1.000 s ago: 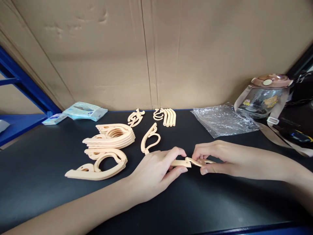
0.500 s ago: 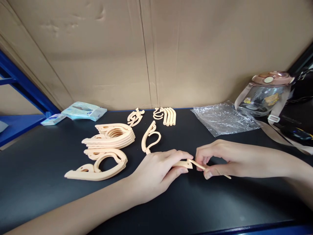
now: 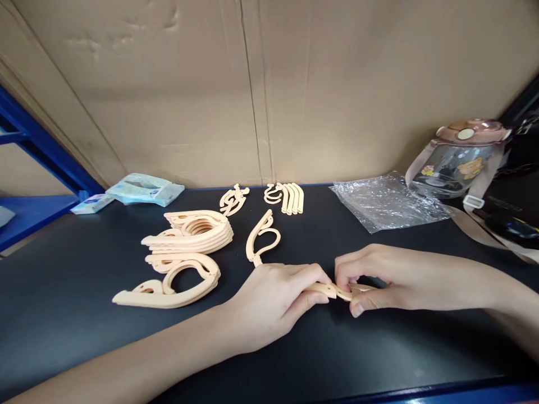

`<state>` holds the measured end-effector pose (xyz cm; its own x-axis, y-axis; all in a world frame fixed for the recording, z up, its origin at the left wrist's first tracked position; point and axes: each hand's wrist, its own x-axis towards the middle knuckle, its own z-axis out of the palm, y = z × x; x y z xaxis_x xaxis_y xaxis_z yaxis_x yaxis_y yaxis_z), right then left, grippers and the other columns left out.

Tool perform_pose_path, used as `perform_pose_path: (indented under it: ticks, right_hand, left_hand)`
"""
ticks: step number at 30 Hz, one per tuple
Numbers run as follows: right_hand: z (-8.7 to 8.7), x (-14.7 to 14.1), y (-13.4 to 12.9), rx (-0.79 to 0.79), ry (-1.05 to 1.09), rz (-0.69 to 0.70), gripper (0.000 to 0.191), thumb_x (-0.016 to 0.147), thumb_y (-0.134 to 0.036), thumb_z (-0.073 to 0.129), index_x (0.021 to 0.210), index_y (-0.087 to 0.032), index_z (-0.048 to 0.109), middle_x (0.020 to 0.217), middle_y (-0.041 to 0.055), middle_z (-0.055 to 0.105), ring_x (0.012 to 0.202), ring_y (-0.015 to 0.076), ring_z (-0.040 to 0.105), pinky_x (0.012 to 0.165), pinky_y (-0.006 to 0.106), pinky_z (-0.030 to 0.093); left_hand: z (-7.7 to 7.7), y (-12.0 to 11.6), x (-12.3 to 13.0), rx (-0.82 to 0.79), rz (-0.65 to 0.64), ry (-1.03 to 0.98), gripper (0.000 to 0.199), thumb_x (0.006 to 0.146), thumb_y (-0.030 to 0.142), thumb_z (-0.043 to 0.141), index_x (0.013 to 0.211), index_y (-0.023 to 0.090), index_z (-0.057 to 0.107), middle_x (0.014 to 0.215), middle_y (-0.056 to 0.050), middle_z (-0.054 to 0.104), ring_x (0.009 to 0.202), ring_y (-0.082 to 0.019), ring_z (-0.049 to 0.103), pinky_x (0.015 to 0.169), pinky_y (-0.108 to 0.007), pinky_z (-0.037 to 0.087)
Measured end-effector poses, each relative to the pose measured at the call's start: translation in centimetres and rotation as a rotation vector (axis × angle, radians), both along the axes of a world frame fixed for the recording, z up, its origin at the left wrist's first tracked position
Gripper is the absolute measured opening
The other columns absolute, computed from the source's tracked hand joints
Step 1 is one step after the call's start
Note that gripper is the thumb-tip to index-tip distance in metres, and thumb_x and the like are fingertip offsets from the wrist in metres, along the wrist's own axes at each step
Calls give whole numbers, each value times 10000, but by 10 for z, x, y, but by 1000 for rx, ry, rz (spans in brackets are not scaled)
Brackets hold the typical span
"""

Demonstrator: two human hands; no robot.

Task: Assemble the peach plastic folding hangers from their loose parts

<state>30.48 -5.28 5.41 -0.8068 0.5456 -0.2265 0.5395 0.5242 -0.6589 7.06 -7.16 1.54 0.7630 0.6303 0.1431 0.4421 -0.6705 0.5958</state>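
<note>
My left hand [image 3: 280, 306] is closed on a beige plastic hanger [image 3: 256, 257]; one curved arm and a loop of it stick out beyond my knuckles, and its pale end [image 3: 325, 289] shows between finger and thumb. My right hand [image 3: 373, 278] pinches a thin beige plastic piece [image 3: 346, 294], whose left end touches the hanger's end. Part of that piece is hidden by my right fingers. Left of my hands lie stacked folded hangers, a rear stack [image 3: 193, 238] and a front stack [image 3: 168, 297].
Small beige parts [image 3: 234, 199] and a row of curved pieces [image 3: 292, 198] lie at the back. Clear plastic film [image 3: 387, 205] and a strapped bottle [image 3: 455, 168] are at the right. A blue tissue pack [image 3: 145, 191] sits back left.
The piece in my right hand has turned and now lies in line with the hanger's end, flatter than before. The hanger has shifted slightly right with my left hand.
</note>
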Motion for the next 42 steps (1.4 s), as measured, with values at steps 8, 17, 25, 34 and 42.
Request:
perform_pose_path:
  ticks: [8, 17, 25, 34, 42]
  right_hand:
    - [6, 4, -1, 6, -35, -32, 191, 942, -358, 520, 874, -212, 622, 827, -43, 636, 741, 112, 565, 651, 231, 384]
    - [10, 5, -2, -10, -22, -13, 233, 933, -415, 521, 906, -221, 648, 853, -32, 665, 792, 137, 606, 712, 252, 405]
    - [5, 4, 1, -36, 32, 21, 239, 899, -423, 585, 838, -194, 618, 788, -42, 609, 712, 101, 562, 662, 225, 397]
    - [-3, 3, 0, 84, -15, 40, 218, 916, -401, 567, 837, -200, 598, 836, -38, 579, 727, 90, 548, 648, 215, 381]
    - [-2, 3, -8, 173, -64, 14, 168, 936, -328, 531, 815, -215, 559, 847, -29, 568, 794, 127, 541, 696, 249, 378]
  left_hand:
    - [-2, 0, -2, -20, 39, -6, 192, 978, 266, 488, 1167, 242, 517, 977, 23, 687, 833, -138, 649, 672, -212, 422]
    - [-2, 0, -2, -107, 52, -67, 160, 973, 241, 497, 1127, 266, 533, 898, 59, 668, 797, -106, 627, 693, -190, 412]
    - [0, 0, -2, -130, 55, -59, 156, 982, 260, 471, 1106, 249, 564, 845, 56, 666, 729, -104, 608, 673, -201, 395]
    - [1, 2, 1, -154, 90, 21, 197, 958, 267, 506, 1151, 267, 547, 697, 70, 615, 665, -126, 582, 619, -202, 377]
    - [3, 2, 3, -164, 92, -2, 148, 946, 268, 519, 1070, 251, 598, 583, 80, 499, 567, -105, 496, 543, -179, 332]
